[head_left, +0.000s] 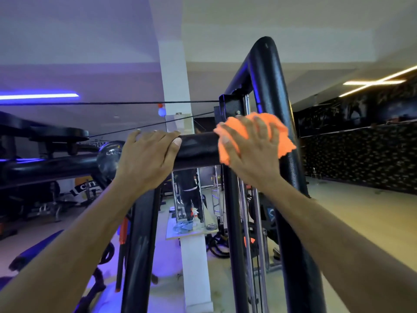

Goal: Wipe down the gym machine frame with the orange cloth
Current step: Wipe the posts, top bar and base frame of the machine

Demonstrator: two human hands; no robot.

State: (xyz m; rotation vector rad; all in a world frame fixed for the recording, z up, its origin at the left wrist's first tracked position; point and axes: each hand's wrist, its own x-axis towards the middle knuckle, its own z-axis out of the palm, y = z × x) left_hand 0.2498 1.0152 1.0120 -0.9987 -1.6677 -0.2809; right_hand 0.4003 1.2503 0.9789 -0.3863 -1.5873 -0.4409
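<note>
Far left, a glossy black tube runs in toward a rounded, shiny end cap. The left hand drapes over the matte black crossbar, fingers side by side and curled over its top. Moving right, the right hand presses the fluffy orange cloth onto the crossbar where it meets the speckled, round-cornered upright, fingers spread flat. Below, between the posts, possibly a spray bottle; it's blurry.
</note>
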